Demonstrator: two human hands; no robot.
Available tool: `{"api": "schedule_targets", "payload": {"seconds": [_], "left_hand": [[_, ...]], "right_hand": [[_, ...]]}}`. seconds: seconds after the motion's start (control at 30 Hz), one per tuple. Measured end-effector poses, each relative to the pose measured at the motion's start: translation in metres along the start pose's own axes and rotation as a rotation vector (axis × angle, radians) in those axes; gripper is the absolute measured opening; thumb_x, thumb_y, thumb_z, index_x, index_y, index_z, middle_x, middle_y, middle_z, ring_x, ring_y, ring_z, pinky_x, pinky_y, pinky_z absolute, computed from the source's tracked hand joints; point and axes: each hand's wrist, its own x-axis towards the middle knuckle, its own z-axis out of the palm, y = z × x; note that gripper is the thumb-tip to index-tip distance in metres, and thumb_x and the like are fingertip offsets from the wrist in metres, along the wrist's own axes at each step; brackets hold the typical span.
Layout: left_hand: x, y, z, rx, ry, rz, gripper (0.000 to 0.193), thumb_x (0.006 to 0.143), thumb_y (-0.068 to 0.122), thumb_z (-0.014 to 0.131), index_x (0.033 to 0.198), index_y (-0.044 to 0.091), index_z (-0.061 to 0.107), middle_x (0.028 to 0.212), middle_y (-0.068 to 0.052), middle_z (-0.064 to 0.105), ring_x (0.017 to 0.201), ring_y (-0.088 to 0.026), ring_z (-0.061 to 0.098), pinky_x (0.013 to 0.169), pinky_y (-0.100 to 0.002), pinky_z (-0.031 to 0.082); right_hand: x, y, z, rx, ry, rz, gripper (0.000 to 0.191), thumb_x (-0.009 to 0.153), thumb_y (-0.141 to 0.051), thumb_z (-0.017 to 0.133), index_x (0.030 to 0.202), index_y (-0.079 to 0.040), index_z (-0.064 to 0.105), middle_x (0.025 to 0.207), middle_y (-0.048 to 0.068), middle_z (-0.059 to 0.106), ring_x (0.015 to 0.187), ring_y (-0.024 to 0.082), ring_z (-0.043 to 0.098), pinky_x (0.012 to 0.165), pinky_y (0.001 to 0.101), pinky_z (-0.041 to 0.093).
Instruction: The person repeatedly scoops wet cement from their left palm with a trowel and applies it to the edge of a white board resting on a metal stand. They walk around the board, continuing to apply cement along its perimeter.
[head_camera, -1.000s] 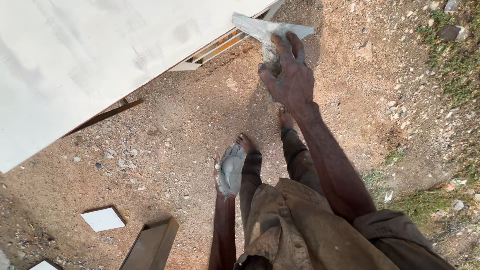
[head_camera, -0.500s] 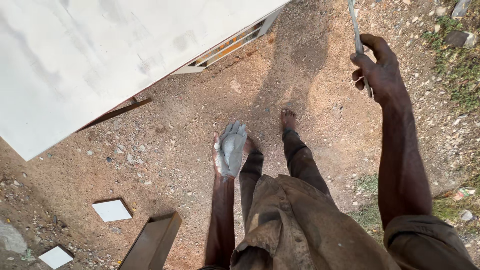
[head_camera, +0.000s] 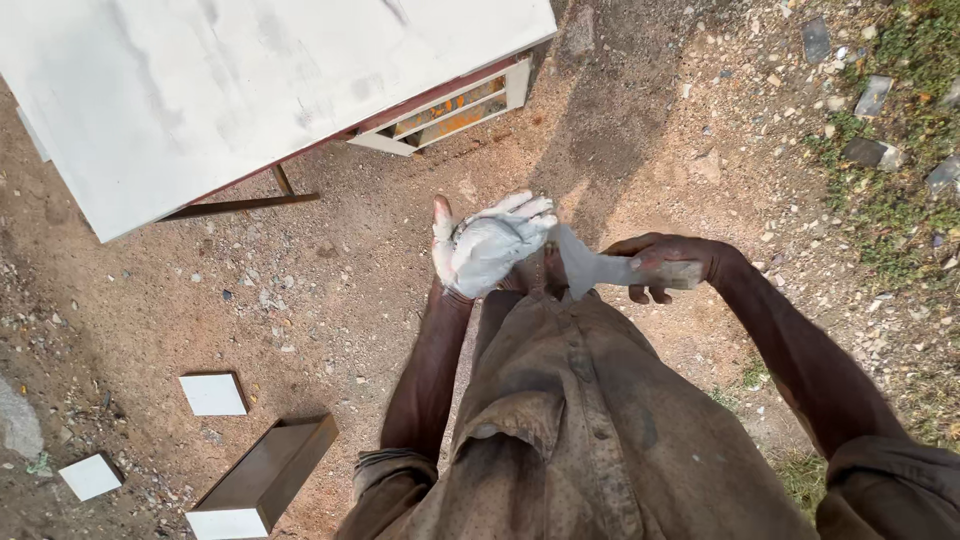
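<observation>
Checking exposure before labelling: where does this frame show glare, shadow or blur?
Head view: harsh sun washes out the large white-painted panel; a shadow darkens the dirt above the left hand with grey putty; the right hand gripping the flat scraper is sharp, not blurred.

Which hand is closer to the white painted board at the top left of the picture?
The left. The left hand, coated in pale paste, is just below the white board's lower right corner. The right hand, gripping a putty knife, is farther out to the right.
</observation>
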Motion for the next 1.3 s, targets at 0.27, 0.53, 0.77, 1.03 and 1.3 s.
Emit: {"api": "schedule_targets", "payload": {"seconds": [0.27, 0.53, 0.77, 1.03, 1.3], "left_hand": [[0.041, 0.001, -0.002, 0.671, 0.198, 0.053, 0.111, 0.094, 0.078, 0.046, 0.165, -0.004, 0.02, 0.17, -0.023, 0.03, 0.157, -0.034, 0.034, 0.133, -0.044, 0.031], [0.119, -0.013, -0.011, 0.804, 0.031, -0.19, 0.111, 0.097, 0.082, 0.04, 0.166, -0.003, 0.025, 0.168, -0.024, 0.035, 0.153, -0.034, 0.039, 0.127, -0.044, 0.037], [0.161, -0.042, 0.019, 0.654, -0.085, -0.153, 0.107, 0.1, 0.081, 0.04, 0.165, -0.002, 0.026, 0.168, -0.023, 0.034, 0.154, -0.036, 0.038, 0.127, -0.045, 0.037], [0.275, -0.081, 0.049, 0.114, -0.105, 0.47, 0.102, 0.103, 0.079, 0.041, 0.165, -0.001, 0.026, 0.168, -0.022, 0.033, 0.155, -0.038, 0.035, 0.127, -0.047, 0.036], [0.324, -0.099, 0.016, 0.154, -0.308, 0.161, 0.104, 0.1, 0.074, 0.046, 0.164, -0.006, 0.026, 0.163, -0.026, 0.035, 0.15, -0.04, 0.041, 0.128, -0.048, 0.036]], "right_hand": [[-0.027, 0.02, 0.076, 0.182, 0.471, -0.643, 0.081, 0.097, -0.019, 0.065, 0.168, 0.0, 0.031, 0.121, 0.012, 0.057, 0.086, 0.024, 0.067, 0.057, 0.0328, 0.055], [-0.037, -0.016, 0.102, 0.304, 0.309, -0.597, 0.076, 0.098, -0.016, 0.065, 0.167, -0.004, 0.037, 0.113, 0.015, 0.055, 0.073, 0.019, 0.057, 0.044, 0.0255, 0.045], [-0.063, -0.024, 0.084, 0.975, -0.451, -0.508, 0.073, 0.093, -0.039, 0.061, 0.155, -0.004, 0.041, 0.131, 0.026, 0.059, 0.069, 0.018, 0.056, 0.043, 0.0244, 0.048], [-0.125, -0.073, -0.015, 0.944, -0.596, -0.422, 0.074, 0.099, -0.046, 0.06, 0.152, 0.001, 0.043, 0.12, 0.024, 0.063, 0.075, 0.019, 0.06, 0.043, 0.023, 0.049], [-0.173, -0.144, -0.118, 0.839, -0.603, -0.24, 0.077, 0.095, -0.045, 0.066, 0.153, 0.0, 0.043, 0.107, 0.018, 0.064, 0.075, 0.018, 0.061, 0.045, 0.0218, 0.05]]}}
